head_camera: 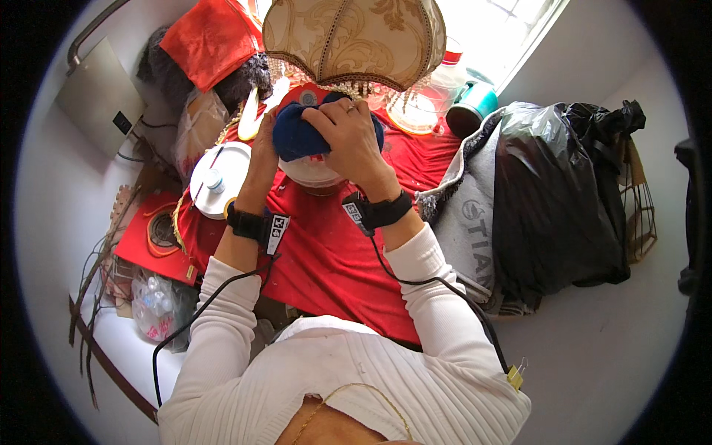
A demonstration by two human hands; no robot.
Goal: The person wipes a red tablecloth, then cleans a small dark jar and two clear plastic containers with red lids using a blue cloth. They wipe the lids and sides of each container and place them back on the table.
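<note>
My right hand [350, 133], with a ring on one finger, presses over a bunched dark blue cloth [299, 134]. The cloth lies against the upper part of a round, pale plastic container [311, 173]. A red round surface with a printed emblem [307, 97] shows just behind the cloth; whether it belongs to the container I cannot tell. My left hand [264, 147] is upright at the left edge of the cloth and container, its fingers mostly hidden. Underneath spreads a red cloth [339, 245] covering the table.
A fringed lampshade [356, 39] overhangs the far side. Left stands a white round lid [208, 194] bearing a small bottle [214, 181]. At the right are a teal mug [475, 108], a clear jar [445, 83] and a full black plastic bag [556, 206]. Cables [200, 311] trail from both wrists.
</note>
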